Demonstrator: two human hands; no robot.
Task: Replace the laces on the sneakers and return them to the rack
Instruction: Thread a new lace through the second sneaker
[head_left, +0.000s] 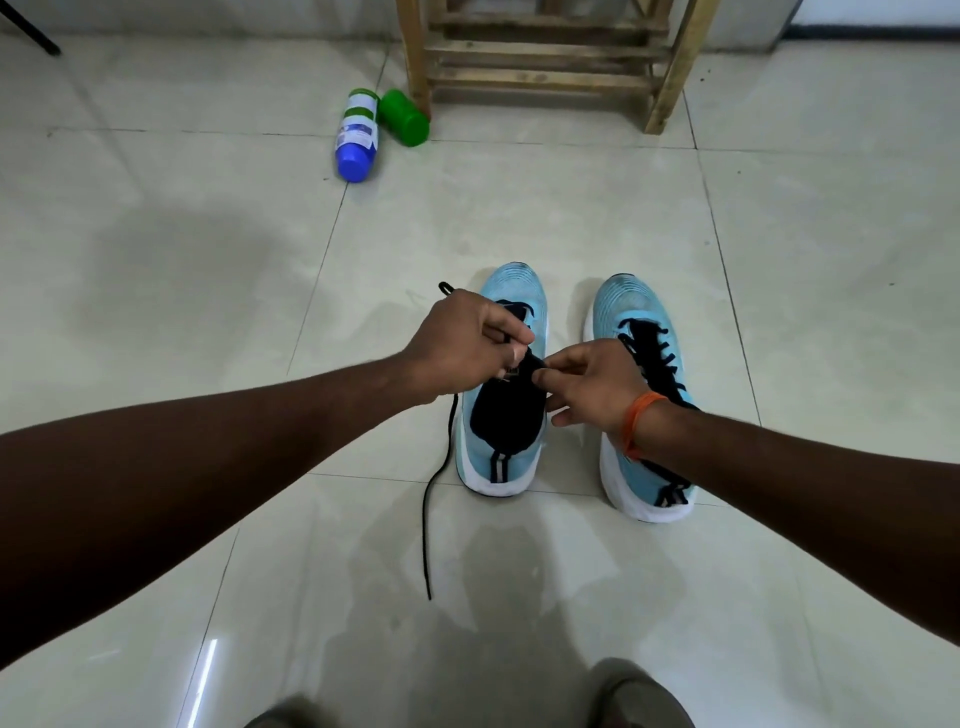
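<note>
One thin black lace (434, 499) lies nearest, its loose end on the pale glossy tiled floor (208, 260), running up to the left hand (467, 343) at 12 o'clock. Those fingers (511, 332) are curled tight round it, a loop poking out at 11 o'clock. The right hand (587, 384), wearing an orange thread wristband (639, 421), pinches the lace over the dark tongue of the unlaced light-blue knit sneaker (506, 467). At 3 o'clock stands its laced twin sneaker (631, 306). Farther, toward 11 o'clock, lie a white blue-capped bottle (358, 130) and a green bottle (402, 117) beside a wooden slatted rack (545, 52).
</note>
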